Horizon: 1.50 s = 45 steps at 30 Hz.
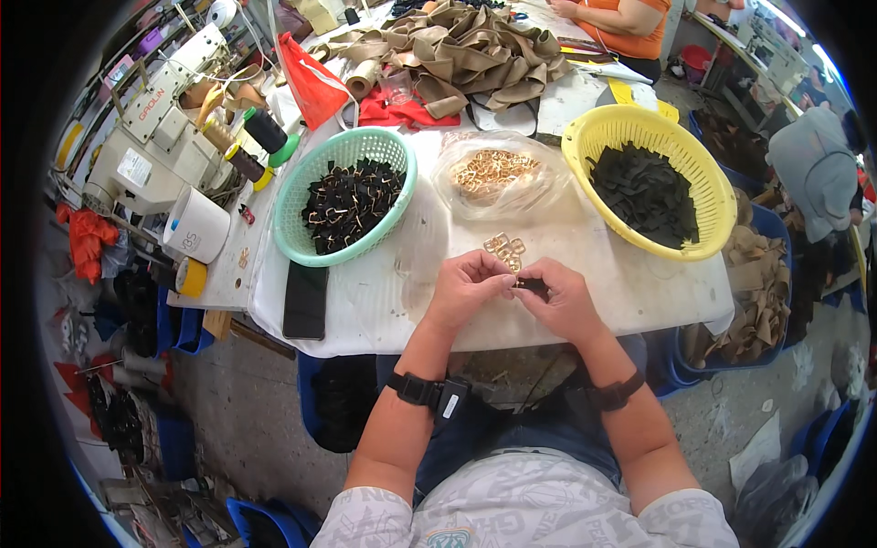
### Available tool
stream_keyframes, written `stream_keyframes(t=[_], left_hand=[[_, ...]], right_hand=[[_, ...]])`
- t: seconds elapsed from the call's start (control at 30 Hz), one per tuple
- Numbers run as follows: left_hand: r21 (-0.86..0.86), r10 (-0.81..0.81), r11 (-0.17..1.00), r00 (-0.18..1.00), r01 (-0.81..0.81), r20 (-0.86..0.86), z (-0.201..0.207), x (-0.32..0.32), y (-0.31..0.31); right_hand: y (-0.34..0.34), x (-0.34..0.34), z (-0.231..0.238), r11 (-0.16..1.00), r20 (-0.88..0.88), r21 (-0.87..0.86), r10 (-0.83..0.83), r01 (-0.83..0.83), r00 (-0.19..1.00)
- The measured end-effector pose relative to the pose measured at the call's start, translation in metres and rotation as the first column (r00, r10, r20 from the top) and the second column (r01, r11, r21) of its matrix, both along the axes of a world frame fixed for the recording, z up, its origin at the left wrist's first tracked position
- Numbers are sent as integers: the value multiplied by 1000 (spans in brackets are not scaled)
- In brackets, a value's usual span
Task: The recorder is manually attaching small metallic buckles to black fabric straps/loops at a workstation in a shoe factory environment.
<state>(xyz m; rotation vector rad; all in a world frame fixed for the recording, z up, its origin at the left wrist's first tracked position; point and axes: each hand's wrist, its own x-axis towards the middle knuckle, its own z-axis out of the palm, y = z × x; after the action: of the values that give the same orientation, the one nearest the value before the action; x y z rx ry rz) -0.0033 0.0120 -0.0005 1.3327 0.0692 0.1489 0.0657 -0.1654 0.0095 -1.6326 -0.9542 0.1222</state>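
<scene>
My left hand [468, 285] and my right hand [562, 300] meet near the table's front edge, fingertips together. The fingers of my right hand are closed on a short black fabric strip [533, 286]. My left thumb and forefinger pinch at the strip's left end; what lies between them is too small to make out. Just beyond my fingertips is a small group of gold metal rings [505, 247]. A clear plastic bag [457, 203] full of similar gold pieces lies farther back. To its right, a yellow basket [722, 215] holds many black strips.
A mint-green basket [285, 219] at the left holds black pieces with gold rings. A black phone [305, 301] lies before it. Thread spools [265, 132] and a sewing machine [146, 160] stand far left. Brown fabric pieces [457, 50] pile up behind; a person in orange [630, 27] sits beyond.
</scene>
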Motion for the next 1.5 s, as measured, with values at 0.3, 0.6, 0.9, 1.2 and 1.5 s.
stream_keyframes(t=[0.3, 0.6, 0.9, 1.2, 1.5], left_hand=[[29, 74, 997, 997, -74, -14, 2, 2, -8], [26, 189, 982, 981, -188, -38, 1, 1, -7], [-32, 178, 984, 984, -178, -6, 5, 1, -12], [95, 154, 983, 988, -156, 26, -2, 1, -10], [-93, 141, 985, 990, -143, -24, 3, 0, -7]], right_hand=[[2, 3, -11, 993, -275, 106, 80, -52, 958], [-6, 15, 2, 985, -606, 126, 168, -114, 778], [5, 10, -13, 982, -494, 131, 184, -136, 850], [2, 11, -9, 987, -507, 36, 156, -159, 848], [-2, 12, -1, 988, -565, 89, 153, -125, 811]])
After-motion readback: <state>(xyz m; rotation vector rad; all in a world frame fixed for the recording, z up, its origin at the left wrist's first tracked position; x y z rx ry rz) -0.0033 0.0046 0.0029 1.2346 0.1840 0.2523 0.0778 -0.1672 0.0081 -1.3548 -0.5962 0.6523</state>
